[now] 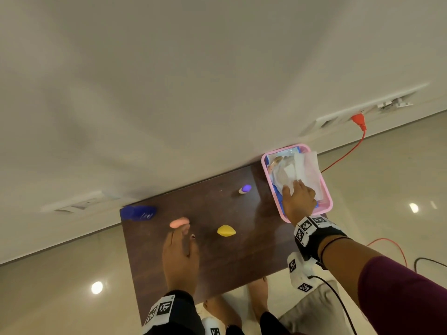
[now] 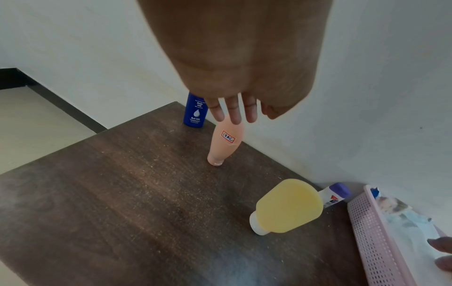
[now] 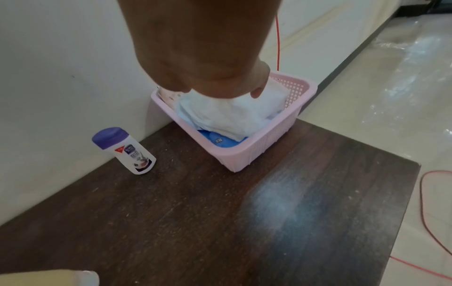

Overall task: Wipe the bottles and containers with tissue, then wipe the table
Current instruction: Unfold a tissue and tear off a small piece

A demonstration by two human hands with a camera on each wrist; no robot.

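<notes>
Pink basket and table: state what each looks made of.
Pink basket: moulded plastic by the look, matte, its walls a grid of small holes. Table: dark brown wood or a wood-look laminate, which one cannot be told; streaky grain lines run along it, with a dull sheen, pale specks and a whitish smear.

Soft, even indoor light; my head view smears with motion blur and bends at its edges. A pale glare patch sits on the desk [image 3: 281,209], and ceiling lamps glint off the floor [image 1: 96,287] beside it.

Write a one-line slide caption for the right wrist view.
Right hand reaches into the pink basket onto white tissue; a purple-capped bottle stands nearby.
</notes>
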